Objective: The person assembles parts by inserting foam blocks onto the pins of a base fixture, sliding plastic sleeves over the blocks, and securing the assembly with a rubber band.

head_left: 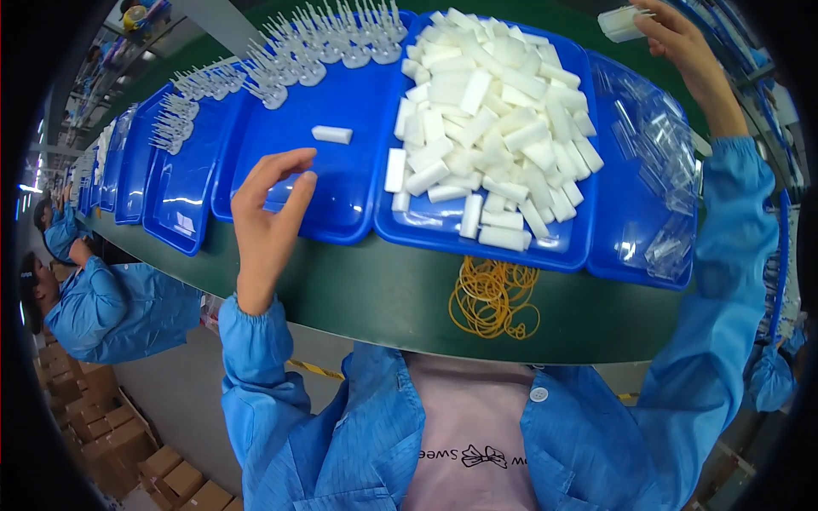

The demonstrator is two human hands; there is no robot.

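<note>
My left hand (271,217) hovers over the near edge of a blue tray (294,183), thumb and fingers apart and nothing between them. Just beyond its fingertips, a single white foam block (332,134) lies on the tray floor. At the upper right, my right hand (682,51) is raised and pinches a white, partly clear block-like piece (620,25) by its end. Whether that piece is foam inside clear plastic I cannot tell. Clear-based parts with thin upright pins (356,53) stand in rows at the far side of the left tray.
A blue tray (396,223) in the middle holds a heap of white foam blocks (503,111). To its right, another tray holds clear plastic pieces (652,153). Yellow rubber bands (494,296) lie on the green table (375,298). A person in blue (119,302) works at left.
</note>
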